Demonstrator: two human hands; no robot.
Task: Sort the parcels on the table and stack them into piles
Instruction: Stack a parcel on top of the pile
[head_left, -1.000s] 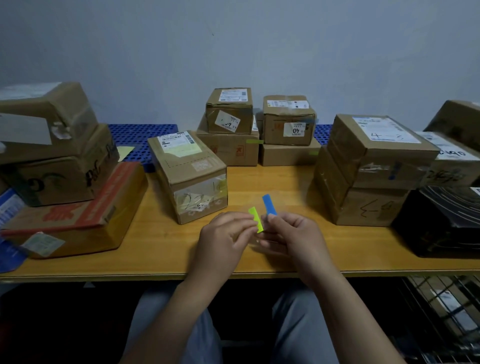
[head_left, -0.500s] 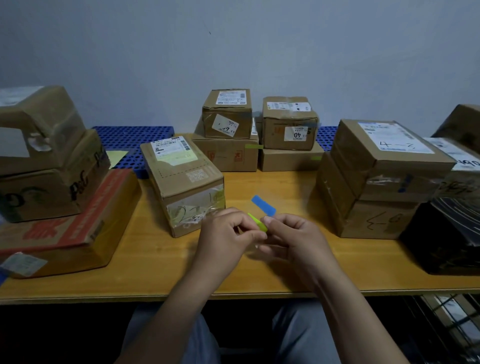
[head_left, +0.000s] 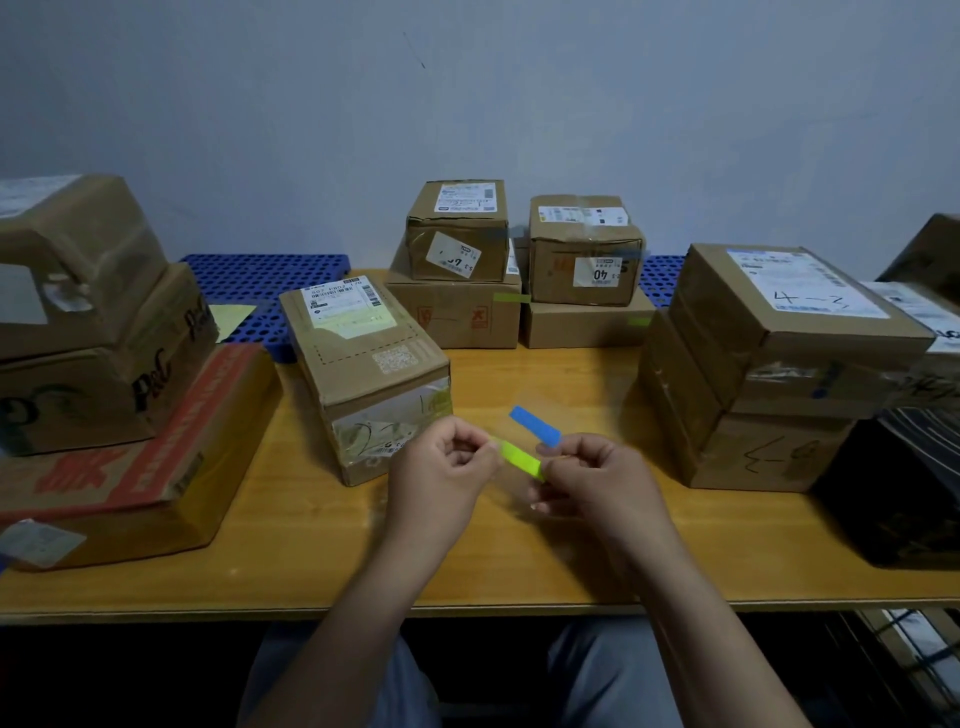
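Over the front middle of the wooden worktop (head_left: 571, 551), the person's left hand (head_left: 441, 470) and right hand (head_left: 597, 480) are raised close together, both with fingers curled. The left hand pinches one end of a yellow-green strip (head_left: 521, 460) between thumb and forefinger. The right hand pinches the strip's other end and also holds a blue strip (head_left: 535, 427), which sticks up and back from its fingertips. Just beyond the left hand, a single taped parcel (head_left: 363, 364) lies at an angle on the worktop, a white label on its top. At the left edge three parcels are piled: a flat red-printed box (head_left: 130, 467) at the bottom, a P&G box (head_left: 104, 374) on it, and a crumpled box (head_left: 78, 260) on top. Along the back edge stand two piles, each two high: a small tilted-label box (head_left: 457, 234) on a wider box (head_left: 457, 317), and a box marked 40 (head_left: 584, 254) on a flat box (head_left: 587, 325). Toward the right edge a large-label box (head_left: 779, 322) sits on a hand-marked box (head_left: 753, 452), with a black parcel (head_left: 893, 493) just beside them at the front right corner. Behind the worktop's back left, a blue perforated panel (head_left: 260, 280) carries a yellow note (head_left: 231, 317).
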